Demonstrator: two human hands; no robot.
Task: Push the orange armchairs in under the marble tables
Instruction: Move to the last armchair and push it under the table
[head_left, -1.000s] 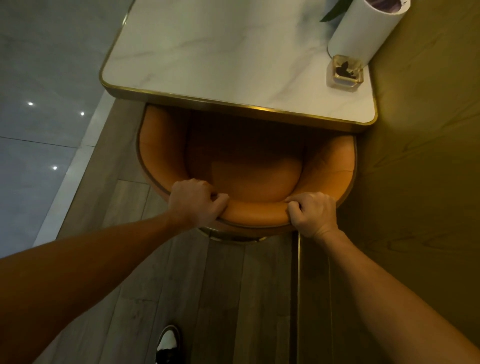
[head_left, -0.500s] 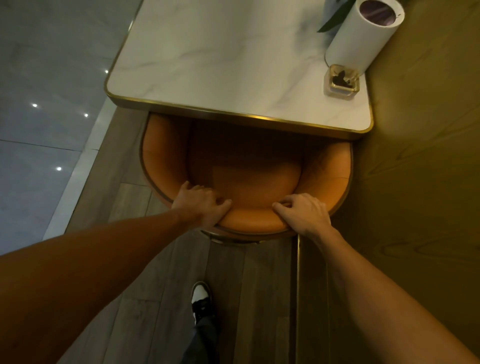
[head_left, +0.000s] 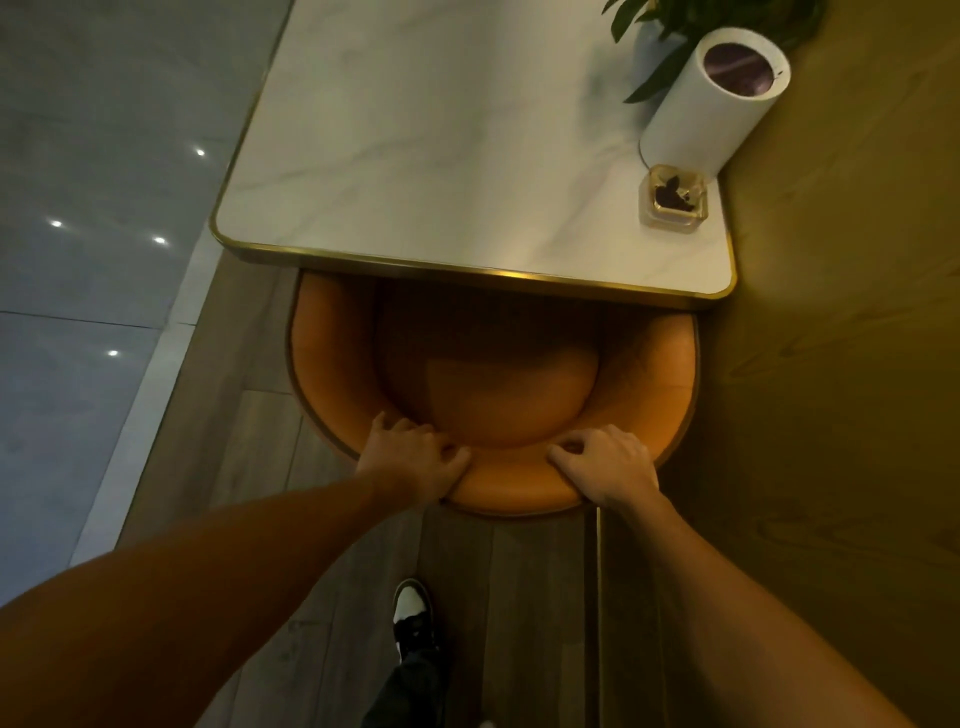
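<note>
Under marble table (head_left: 467, 156), orange armchair (head_left: 498, 384) sitting partly tucked: front of seat hidden beneath gold-trimmed edge, curved backrest sticking out. Left hand (head_left: 415, 460) and right hand (head_left: 605, 462) resting on backrest rim, fingers loosely curled over padded top, holding lightly, not clamping. Judging push nearly done; little travel remaining, other chairs not showing. On tabletop: white cylinder (head_left: 711, 104), small glass dish (head_left: 674, 197), plant leaves (head_left: 691, 21). Wood-plank floor (head_left: 322, 597) meeting grey glossy tiles (head_left: 78, 156); olive wall panel (head_left: 841, 364) alongside. Shoe (head_left: 413, 613) stepping forward.
</note>
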